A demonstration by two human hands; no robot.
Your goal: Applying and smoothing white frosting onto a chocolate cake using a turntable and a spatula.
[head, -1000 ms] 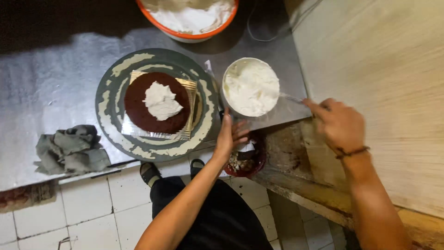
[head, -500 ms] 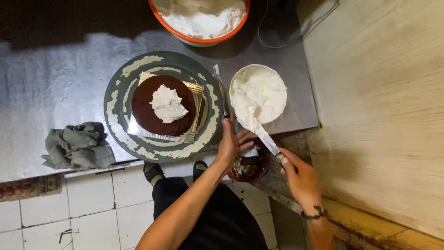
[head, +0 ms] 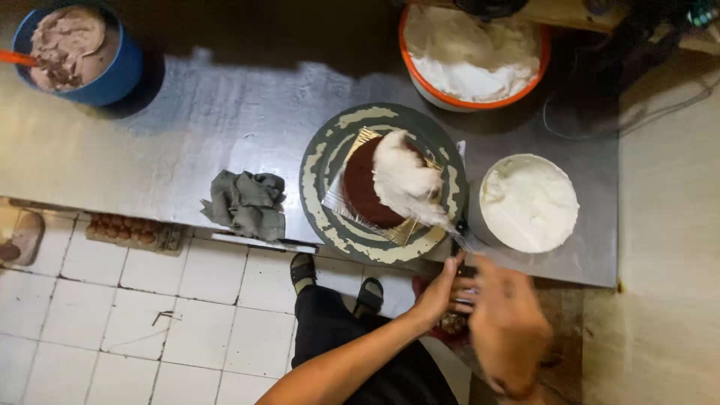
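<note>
Cake (head: 367, 191) on a turntable (head: 322, 169), just beyond the fingers, takes cream from a spatula (head: 420, 202) clamped in the blurred right hand (head: 506, 326), left hand (head: 439, 292) fingers loosely apart beside it; a heavy stroke could likely slide cream off.

A steel worktop (head: 187, 127) carries everything, its near edge running just above the two hands. Directly ahead of the left hand (head: 439, 289) stands a round grey turntable (head: 319, 161), smeared with cream around its rim. Ahead of the right hand (head: 506, 326) and slightly to its right sits a white tub of cream (head: 529, 202), just beside the turntable. Farther out, past both, an orange-rimmed bowl of white cream (head: 469, 56) stands near the back edge. Left of the left hand, a crumpled grey cloth (head: 245, 202) lies at the front edge. Far off to the left, at the back corner, stands a blue bowl of brownish cream (head: 75, 49).
</note>
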